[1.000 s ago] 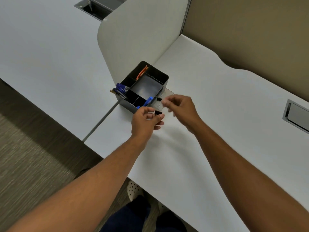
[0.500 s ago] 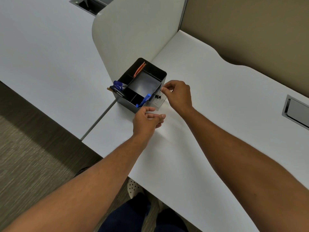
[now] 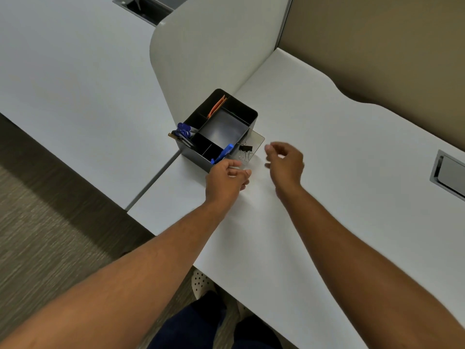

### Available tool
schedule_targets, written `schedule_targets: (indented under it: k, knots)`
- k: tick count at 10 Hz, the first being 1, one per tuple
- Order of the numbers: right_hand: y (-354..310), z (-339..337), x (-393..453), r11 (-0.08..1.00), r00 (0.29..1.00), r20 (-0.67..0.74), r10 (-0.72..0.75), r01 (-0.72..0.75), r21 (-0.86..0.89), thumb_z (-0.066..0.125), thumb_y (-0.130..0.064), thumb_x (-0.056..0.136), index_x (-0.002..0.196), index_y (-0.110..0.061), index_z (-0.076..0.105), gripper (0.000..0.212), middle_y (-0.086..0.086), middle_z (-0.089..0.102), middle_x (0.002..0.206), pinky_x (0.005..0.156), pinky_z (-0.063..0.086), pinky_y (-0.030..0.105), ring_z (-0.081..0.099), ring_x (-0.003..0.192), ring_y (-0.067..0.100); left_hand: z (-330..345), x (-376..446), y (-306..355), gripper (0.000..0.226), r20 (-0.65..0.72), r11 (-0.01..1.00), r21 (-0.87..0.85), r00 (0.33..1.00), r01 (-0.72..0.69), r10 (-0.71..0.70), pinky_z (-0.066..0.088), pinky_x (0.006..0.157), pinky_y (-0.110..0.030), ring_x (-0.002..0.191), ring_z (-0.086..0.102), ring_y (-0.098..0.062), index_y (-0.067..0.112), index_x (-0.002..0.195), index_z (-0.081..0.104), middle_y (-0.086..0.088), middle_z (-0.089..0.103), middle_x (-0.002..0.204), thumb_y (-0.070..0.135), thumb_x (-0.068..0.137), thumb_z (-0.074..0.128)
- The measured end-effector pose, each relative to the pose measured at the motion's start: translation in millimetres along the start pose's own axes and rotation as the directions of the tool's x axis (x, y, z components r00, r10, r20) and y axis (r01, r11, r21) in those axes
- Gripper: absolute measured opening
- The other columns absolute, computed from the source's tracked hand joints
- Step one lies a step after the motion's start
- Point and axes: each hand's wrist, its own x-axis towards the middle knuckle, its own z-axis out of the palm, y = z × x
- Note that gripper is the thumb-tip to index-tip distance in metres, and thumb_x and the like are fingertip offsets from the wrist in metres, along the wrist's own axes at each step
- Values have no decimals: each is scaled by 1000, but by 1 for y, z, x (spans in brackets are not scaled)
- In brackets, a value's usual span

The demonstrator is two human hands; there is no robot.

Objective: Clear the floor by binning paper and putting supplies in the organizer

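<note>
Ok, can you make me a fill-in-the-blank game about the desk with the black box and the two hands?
1. The pens leaning in the black organizer are the colour ____.
2. The black binder clip sits in the clear ____ pulled out from the organizer's side.
3. The right hand is holding ____.
4. The left hand is closest to the organizer's ____ corner.

Missing words: blue; drawer; nothing; front
</note>
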Motion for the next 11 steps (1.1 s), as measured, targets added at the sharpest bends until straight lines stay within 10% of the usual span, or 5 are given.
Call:
schedule_targets:
  k: [1,2,3,5,11]
  knots:
    - [10,10,-14,968,977,130,171,-191,160,73,-22,97,127,-10,69,33,7,73,120,83,66,32,75,100,21,-5,-7,-4,21,-91,870,387,927,-305,365,60,68,-26,68,65,-7,14,113,69,1,69,86,26,96,71]
    - [8,20,-18,958,973,159,169,-200,204,73,-20,96,131,-14,68,36,5,72,125,79,65,26,74,105,20,-23,-7,-12,29,7,454,722,662,-522,749,54,77,-31,89,59,-17,14,115,69,-8,64,103,31,91,72]
    - [7,28,-18,954,971,176,161,-199,222,75,-18,95,134,-15,67,40,5,71,127,78,64,25,73,110,21,-46,6,-18,60,78,307,816,619,-489,781,45,110,-53,132,53,-36,15,140,53,-17,51,142,42,89,69]
    - [3,39,-15,966,976,165,142,-173,195,75,-16,94,135,-15,66,42,6,69,130,83,65,30,72,112,23,-78,28,-25,71,326,96,869,708,-485,626,26,126,-60,151,41,-35,8,155,41,-16,51,155,48,99,62]
    - [-12,59,-14,990,971,214,107,-124,68,57,3,101,141,-19,63,46,1,66,138,91,63,29,72,98,12,-86,27,-23,72,337,174,809,685,-562,646,40,121,-52,141,53,-37,6,154,41,-18,51,154,38,96,71]
